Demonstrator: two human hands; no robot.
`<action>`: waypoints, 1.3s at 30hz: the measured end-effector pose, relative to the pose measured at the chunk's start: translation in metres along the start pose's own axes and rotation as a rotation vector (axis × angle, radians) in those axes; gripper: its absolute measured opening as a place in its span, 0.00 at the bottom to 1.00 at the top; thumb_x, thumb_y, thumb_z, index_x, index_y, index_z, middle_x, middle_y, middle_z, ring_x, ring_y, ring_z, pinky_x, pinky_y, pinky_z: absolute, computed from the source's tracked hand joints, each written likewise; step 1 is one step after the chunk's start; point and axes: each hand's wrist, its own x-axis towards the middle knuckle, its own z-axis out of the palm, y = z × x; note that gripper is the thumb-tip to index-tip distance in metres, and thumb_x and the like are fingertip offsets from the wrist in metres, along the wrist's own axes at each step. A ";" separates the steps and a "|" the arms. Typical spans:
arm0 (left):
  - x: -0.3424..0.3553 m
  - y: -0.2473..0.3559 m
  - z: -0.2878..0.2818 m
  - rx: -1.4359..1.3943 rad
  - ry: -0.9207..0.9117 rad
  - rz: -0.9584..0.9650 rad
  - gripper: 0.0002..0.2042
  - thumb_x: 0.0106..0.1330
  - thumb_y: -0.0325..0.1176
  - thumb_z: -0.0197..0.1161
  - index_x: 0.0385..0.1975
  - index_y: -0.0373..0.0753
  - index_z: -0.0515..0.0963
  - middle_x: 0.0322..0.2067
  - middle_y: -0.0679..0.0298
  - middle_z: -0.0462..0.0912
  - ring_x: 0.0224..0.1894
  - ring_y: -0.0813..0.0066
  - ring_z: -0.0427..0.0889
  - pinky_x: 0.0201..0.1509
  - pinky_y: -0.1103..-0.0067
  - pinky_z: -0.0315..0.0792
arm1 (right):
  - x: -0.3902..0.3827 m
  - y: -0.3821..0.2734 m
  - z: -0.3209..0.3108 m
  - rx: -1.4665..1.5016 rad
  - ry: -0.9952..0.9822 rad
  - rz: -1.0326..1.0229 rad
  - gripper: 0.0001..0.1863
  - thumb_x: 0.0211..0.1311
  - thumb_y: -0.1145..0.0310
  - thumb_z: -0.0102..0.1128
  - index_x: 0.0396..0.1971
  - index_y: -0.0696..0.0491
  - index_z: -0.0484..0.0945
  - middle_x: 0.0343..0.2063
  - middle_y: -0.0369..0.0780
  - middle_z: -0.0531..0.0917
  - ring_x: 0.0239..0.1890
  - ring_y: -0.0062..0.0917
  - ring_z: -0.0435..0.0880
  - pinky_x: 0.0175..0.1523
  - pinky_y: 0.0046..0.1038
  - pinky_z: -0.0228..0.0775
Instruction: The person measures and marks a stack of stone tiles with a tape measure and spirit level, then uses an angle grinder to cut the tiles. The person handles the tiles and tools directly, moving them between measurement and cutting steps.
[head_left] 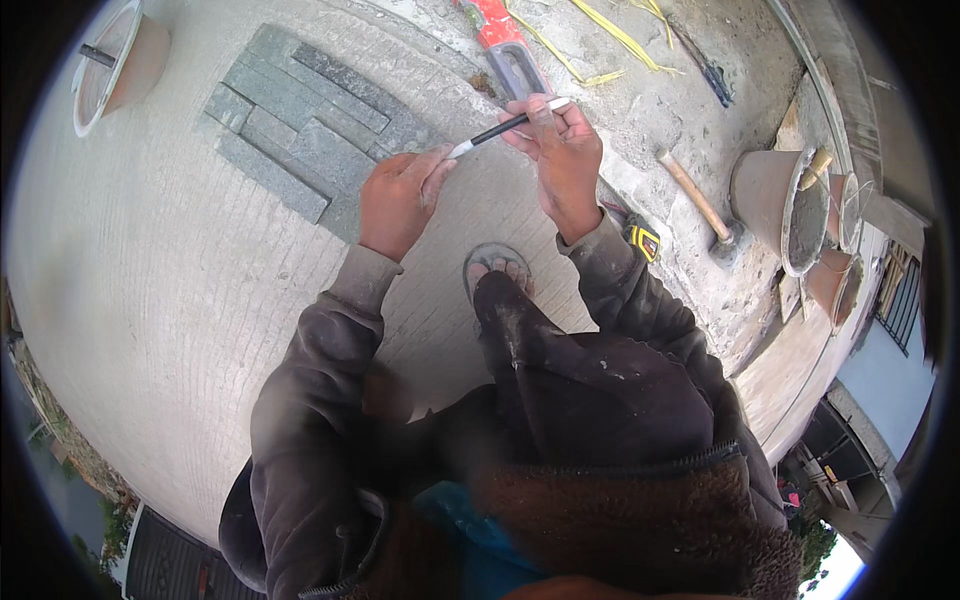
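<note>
A slim marker point(497, 130) with a black barrel and white ends is held up in front of me, between my two hands. My left hand point(400, 198) pinches its lower white end. My right hand point(562, 160) has its fingers closed round the upper part, where the other white end sticks out past the thumb. Below and left of the marker, several grey stone strips point(268, 132) lie side by side on the concrete. A red tool with a grey handle point(515, 65) lies just beyond my right hand.
A yellow and black tape measure point(642, 240) lies beside my right sleeve. Farther right are a wooden-handled hammer point(695, 195) and a mortar-stained bucket point(765, 200), with smaller buckets behind. Another bucket point(140, 70) stands far left. Yellow straps point(615, 38) lie at the top.
</note>
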 end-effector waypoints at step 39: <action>-0.030 -0.103 -0.120 -1.286 0.445 -1.409 0.34 0.65 0.47 0.71 0.59 0.24 0.68 0.54 0.50 0.77 0.57 0.64 0.77 0.60 0.68 0.73 | 0.066 0.014 0.126 -0.602 -0.867 0.602 0.50 0.62 0.53 0.70 0.70 0.71 0.52 0.61 0.55 0.72 0.62 0.35 0.73 0.66 0.30 0.63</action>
